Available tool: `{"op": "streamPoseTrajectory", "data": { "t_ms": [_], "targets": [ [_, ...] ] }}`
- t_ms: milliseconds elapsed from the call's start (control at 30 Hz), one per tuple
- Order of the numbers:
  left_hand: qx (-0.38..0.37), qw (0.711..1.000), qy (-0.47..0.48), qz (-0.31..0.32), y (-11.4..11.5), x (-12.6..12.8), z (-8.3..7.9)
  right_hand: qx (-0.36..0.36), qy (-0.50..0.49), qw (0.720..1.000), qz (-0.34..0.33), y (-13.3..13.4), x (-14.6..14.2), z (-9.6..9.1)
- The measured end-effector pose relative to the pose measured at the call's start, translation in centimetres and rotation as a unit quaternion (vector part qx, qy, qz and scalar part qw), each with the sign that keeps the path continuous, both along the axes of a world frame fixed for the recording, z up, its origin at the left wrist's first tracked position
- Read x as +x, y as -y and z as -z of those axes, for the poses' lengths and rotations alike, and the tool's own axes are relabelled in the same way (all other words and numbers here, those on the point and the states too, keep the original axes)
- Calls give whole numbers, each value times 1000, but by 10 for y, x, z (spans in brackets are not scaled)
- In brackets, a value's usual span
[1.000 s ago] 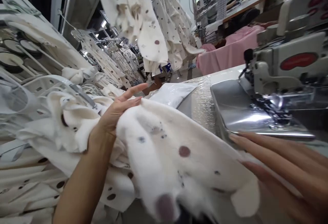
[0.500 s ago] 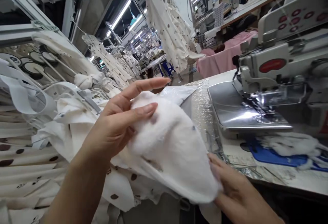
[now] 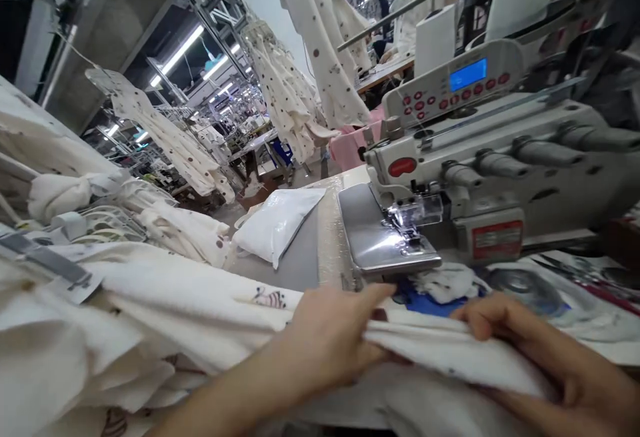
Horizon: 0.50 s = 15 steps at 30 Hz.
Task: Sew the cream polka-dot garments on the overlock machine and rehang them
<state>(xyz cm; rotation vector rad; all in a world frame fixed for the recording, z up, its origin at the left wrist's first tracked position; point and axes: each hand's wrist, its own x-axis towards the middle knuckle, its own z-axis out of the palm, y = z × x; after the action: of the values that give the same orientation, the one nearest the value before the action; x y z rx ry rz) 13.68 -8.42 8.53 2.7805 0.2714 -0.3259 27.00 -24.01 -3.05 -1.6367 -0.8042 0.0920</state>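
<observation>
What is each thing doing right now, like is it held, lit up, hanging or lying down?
left hand: gripping the cloth edge
right hand: gripping the cloth
white cloth: held flat between both hands
sewing machine: blue screen lit
white bag: lying on table
spotted garments: hanging

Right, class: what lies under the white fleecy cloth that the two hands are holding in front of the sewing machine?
Under the white fleecy cloth, past its far edge, a blue mat peeks out. The left hand and right hand cover the rest.
</observation>
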Motion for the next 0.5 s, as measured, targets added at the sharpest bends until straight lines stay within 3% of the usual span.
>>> {"op": "streamPoseTrajectory", "data": {
  "t_ms": [67,133,200,267,333,400,433,500],
  "targets": [
    [-80,996,8,-27,-14,9,-12,7,-8,1000,9,-7,2,-4],
    [-105,991,77,-21,-31,17,-36,17,-24,999,12,-15,10,-7],
    [-46,983,179,2,-48,27,-55,30,-40,999,3,-23,21,-9],
    [78,953,291,29,-59,40,-57,44,-48,998,-15,-31,30,-10],
    [203,887,412,55,-59,52,-36,55,-49,997,-28,-38,36,-9],
    [224,838,488,95,-48,60,3,63,-35,997,-26,-41,37,-5],
    [176,844,491,128,-41,61,25,71,-17,997,-14,-40,36,-1],
    [94,865,475,128,-30,59,62,86,25,995,36,-35,32,13]
  ]
}}
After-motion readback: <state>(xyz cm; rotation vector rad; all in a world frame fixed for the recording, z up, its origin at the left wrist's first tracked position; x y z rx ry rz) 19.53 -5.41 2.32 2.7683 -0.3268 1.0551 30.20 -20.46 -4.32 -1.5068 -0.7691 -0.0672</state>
